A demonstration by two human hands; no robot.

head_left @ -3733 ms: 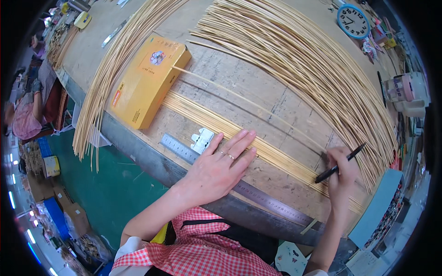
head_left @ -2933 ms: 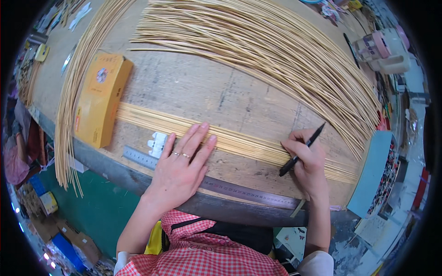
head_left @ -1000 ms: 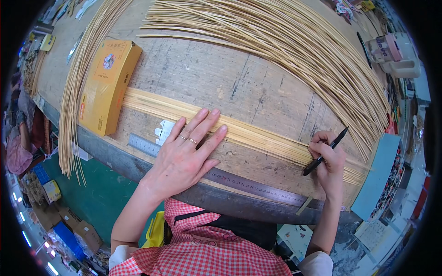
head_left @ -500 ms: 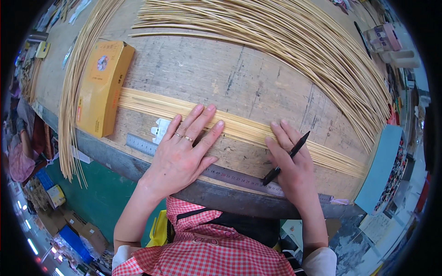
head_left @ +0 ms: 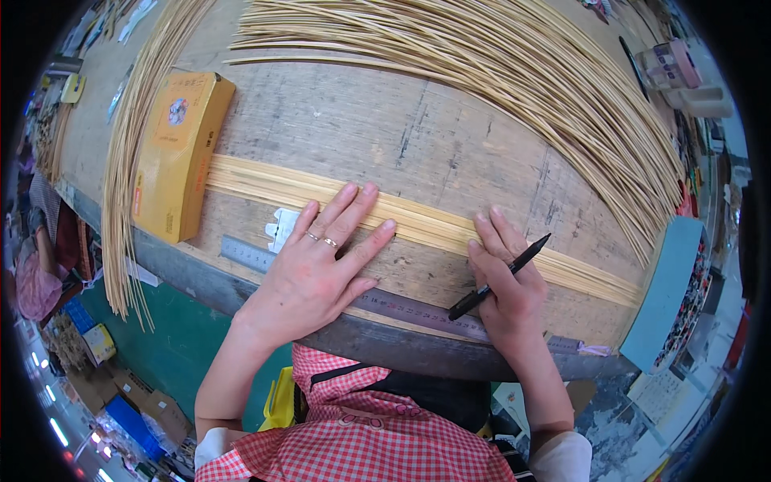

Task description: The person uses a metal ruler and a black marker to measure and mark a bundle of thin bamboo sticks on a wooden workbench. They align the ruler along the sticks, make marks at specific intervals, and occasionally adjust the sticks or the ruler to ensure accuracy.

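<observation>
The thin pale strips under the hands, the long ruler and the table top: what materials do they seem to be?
The thin pale strips look like split bamboo or cane: straw-coloured, matte, long and even. The long grey ruler looks like metal, with a dull sheen and fine marks. The table top looks like bare worn wood, with visible grain, cracks and stains.

- tabletop: rough, worn wood, matt
- bamboo strips: pale, smooth
- ruler: matt grey metal
- box, upper left: yellow cardboard, slight sheen
- pen: black plastic
</observation>
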